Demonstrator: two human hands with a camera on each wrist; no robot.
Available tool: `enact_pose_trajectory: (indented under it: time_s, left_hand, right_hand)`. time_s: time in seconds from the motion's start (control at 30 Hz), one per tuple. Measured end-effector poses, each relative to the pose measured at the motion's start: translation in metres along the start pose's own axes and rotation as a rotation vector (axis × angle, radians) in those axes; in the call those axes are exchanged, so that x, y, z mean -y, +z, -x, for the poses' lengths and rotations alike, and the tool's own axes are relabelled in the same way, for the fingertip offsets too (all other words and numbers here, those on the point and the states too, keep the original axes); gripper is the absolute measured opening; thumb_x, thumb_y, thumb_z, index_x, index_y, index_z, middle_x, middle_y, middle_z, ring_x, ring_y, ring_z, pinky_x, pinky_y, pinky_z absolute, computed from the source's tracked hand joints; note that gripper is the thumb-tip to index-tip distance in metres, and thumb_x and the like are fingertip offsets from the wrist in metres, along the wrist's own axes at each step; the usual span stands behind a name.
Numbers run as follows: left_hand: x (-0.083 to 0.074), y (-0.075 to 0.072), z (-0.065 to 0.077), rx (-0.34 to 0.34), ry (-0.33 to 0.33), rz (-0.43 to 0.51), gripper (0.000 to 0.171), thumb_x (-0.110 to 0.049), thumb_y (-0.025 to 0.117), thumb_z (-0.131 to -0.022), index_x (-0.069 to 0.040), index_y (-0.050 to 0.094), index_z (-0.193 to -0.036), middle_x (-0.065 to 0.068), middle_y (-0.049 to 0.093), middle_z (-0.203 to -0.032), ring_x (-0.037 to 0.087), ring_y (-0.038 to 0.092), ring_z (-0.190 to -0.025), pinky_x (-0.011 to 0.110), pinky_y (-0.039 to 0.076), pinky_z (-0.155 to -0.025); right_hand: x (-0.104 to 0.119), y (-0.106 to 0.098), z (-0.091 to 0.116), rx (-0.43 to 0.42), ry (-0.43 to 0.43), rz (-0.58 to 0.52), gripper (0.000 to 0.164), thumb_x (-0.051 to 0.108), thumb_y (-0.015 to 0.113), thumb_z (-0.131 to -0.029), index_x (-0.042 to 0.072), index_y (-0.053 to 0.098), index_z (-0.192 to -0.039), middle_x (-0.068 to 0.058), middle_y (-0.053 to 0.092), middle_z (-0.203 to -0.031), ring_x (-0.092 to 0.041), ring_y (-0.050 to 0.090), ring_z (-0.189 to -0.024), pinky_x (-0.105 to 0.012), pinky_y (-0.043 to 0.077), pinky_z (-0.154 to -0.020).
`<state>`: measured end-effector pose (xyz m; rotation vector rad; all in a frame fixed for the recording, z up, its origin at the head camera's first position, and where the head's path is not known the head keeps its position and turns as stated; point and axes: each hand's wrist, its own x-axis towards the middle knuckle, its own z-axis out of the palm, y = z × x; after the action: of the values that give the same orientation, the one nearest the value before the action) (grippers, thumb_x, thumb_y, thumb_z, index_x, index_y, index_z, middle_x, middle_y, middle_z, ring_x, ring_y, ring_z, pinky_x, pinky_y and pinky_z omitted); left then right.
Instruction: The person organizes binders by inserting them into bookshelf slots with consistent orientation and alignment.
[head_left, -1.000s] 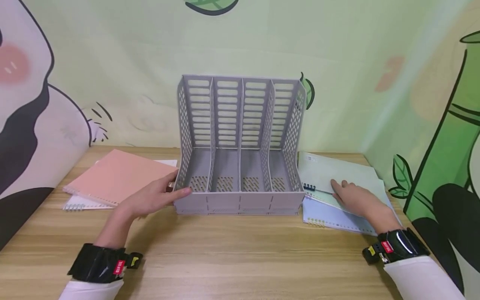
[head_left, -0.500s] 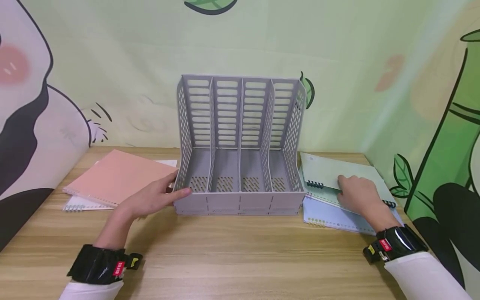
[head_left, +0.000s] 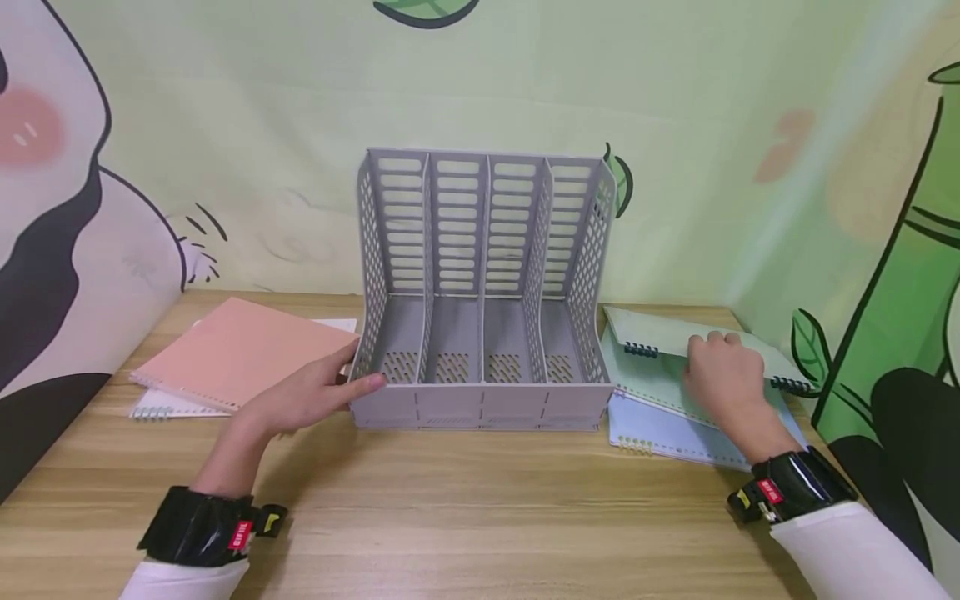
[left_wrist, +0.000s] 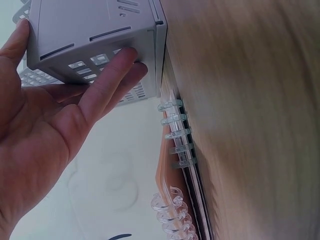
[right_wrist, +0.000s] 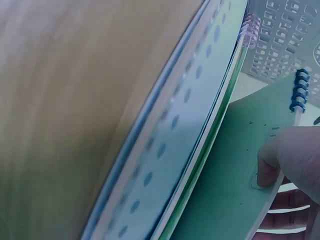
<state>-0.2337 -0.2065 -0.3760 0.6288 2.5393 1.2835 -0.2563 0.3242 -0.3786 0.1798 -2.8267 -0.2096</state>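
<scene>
In the head view, a grey file organizer (head_left: 480, 404) with several slots stands mid-table. My left hand (head_left: 315, 390) rests at its front left corner. In the left wrist view straight fingers (left_wrist: 112, 82) lie along the organizer's perforated side, and the thumb touches its rim. My right hand (head_left: 723, 375) grips the front edge of a pale green spiral notebook (head_left: 660, 333), thumb underneath. That edge is raised and tilted off the pile. Below it lie another green notebook (head_left: 637, 379) and a blue notebook (head_left: 667, 437).
A pink notebook (head_left: 247, 346) overlaps a white spiral notebook (head_left: 176, 404) left of the organizer. The wooden table (head_left: 480, 508) meets a printed cloth backdrop (head_left: 262, 167) behind.
My right hand has closed on the top green notebook and lifted its front edge, exposing the green notebook beneath. The left hand and organizer have stayed in place.
</scene>
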Motion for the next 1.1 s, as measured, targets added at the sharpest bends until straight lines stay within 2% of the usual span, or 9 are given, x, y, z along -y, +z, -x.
enact_pose_trajectory:
  time_s: [0.17,0.3,0.43,0.53,0.67,0.8,1.0,1.1]
  left_hand:
    - [0.000,0.001,0.000,0.003,0.000,0.013,0.073,-0.039,0.055,-0.101,-0.016,0.017,-0.158,0.018,0.037,-0.147,0.032,0.049,-0.126,0.033,0.049,-0.091]
    - [0.001,0.001,0.001,0.001,0.000,0.005,0.073,-0.039,0.055,-0.101,-0.016,0.016,-0.158,0.018,0.037,-0.148,0.032,0.048,-0.127,0.035,0.048,-0.093]
    - [0.001,0.001,0.000,-0.001,0.005,-0.004,0.073,-0.040,0.055,-0.101,-0.016,0.016,-0.158,0.018,0.035,-0.149,0.033,0.046,-0.128,0.036,0.047,-0.094]
    - [-0.001,0.001,-0.001,0.001,0.010,-0.011,0.075,-0.041,0.055,-0.101,-0.014,0.015,-0.159,0.019,0.034,-0.149,0.035,0.045,-0.129,0.035,0.047,-0.093]
    - [-0.003,0.001,-0.002,0.004,0.003,0.012,0.076,-0.040,0.055,-0.101,-0.014,0.014,-0.159,0.020,0.031,-0.151,0.036,0.049,-0.125,0.032,0.051,-0.086]
    - [-0.004,0.000,-0.002,0.009,-0.008,0.028,0.077,-0.040,0.056,-0.101,-0.014,0.013,-0.159,0.020,0.027,-0.152,0.035,0.051,-0.123,0.030,0.053,-0.081]
    - [-0.002,0.001,-0.001,0.010,-0.021,0.043,0.076,-0.041,0.056,-0.100,-0.013,0.015,-0.158,0.020,0.029,-0.152,0.034,0.052,-0.122,0.029,0.054,-0.079]
    - [-0.002,0.001,0.000,0.014,-0.028,0.059,0.075,-0.040,0.056,-0.101,-0.013,0.015,-0.158,0.020,0.029,-0.151,0.034,0.052,-0.122,0.030,0.054,-0.079]
  right_hand:
    - [0.000,-0.001,0.001,0.025,-0.026,0.042,0.020,0.017,0.069,-0.086,-0.002,0.066,-0.093,-0.018,0.053,-0.078,-0.038,0.055,-0.073,-0.040,0.039,-0.040]
    - [0.002,-0.001,0.001,0.079,-0.041,0.047,0.023,0.021,0.064,-0.090,-0.001,0.066,-0.088,-0.015,0.051,-0.074,-0.034,0.055,-0.069,-0.039,0.041,-0.042]
    - [0.004,0.002,0.002,0.085,-0.050,0.040,0.027,0.024,0.062,-0.093,-0.001,0.065,-0.086,-0.015,0.051,-0.074,-0.034,0.055,-0.068,-0.039,0.042,-0.044]
    - [0.004,0.004,0.005,0.063,-0.055,0.044,0.028,0.023,0.062,-0.094,-0.002,0.064,-0.084,-0.017,0.051,-0.078,-0.037,0.055,-0.074,-0.040,0.042,-0.043]
    - [0.005,0.003,0.006,-0.005,-0.054,0.047,0.025,0.016,0.060,-0.093,-0.003,0.060,-0.076,-0.021,0.052,-0.085,-0.040,0.053,-0.084,-0.043,0.043,-0.045]
    - [0.006,-0.001,0.004,-0.066,-0.057,0.045,0.018,0.008,0.060,-0.089,-0.003,0.054,-0.075,-0.019,0.053,-0.080,-0.039,0.054,-0.077,-0.045,0.041,-0.047]
    - [0.012,-0.007,0.005,-0.104,-0.028,0.003,0.012,0.002,0.062,-0.084,-0.006,0.054,-0.083,-0.018,0.051,-0.073,-0.038,0.053,-0.069,-0.040,0.036,-0.038]
    - [0.013,-0.010,0.005,-0.129,-0.006,0.001,0.012,0.002,0.064,-0.083,-0.007,0.055,-0.080,-0.017,0.048,-0.070,-0.035,0.052,-0.066,-0.038,0.034,-0.037]
